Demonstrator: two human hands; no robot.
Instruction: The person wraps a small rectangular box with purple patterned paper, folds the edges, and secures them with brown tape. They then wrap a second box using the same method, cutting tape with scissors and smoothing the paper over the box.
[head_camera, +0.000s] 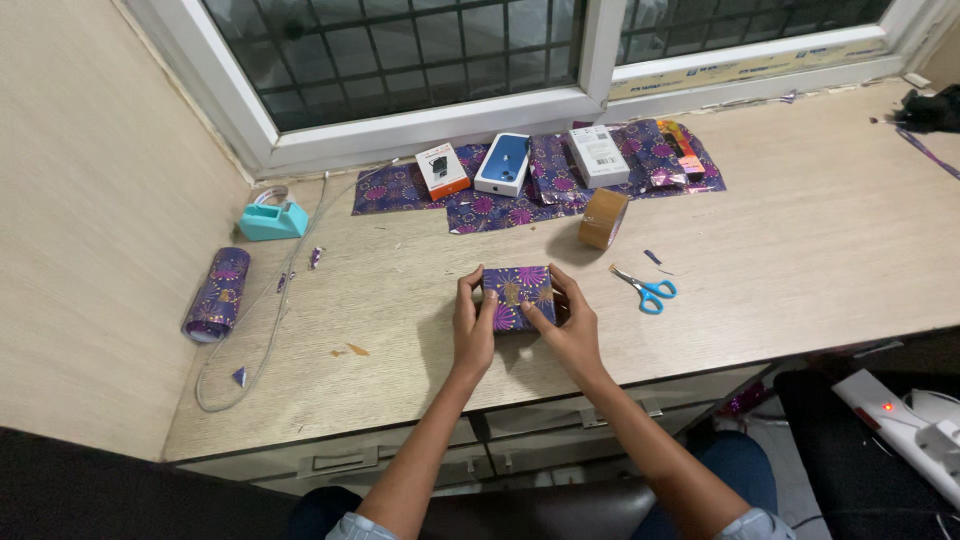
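Note:
A small box wrapped in purple patterned paper (518, 293) lies on the wooden desk (780, 260) in front of me. My left hand (472, 322) grips its left side, thumb on top. On the right side, my right hand (570, 322) holds it with fingers curled over the edge. Both hands press the paper against the box.
Blue-handled scissors (646, 289) lie to the right. A brown tape roll (603, 217) stands behind the box. Purple wrapping sheets (560, 180) at the back carry three small boxes. A teal tape dispenser (272, 219) and a wrapping-paper roll (217, 293) sit at left, beside a cable.

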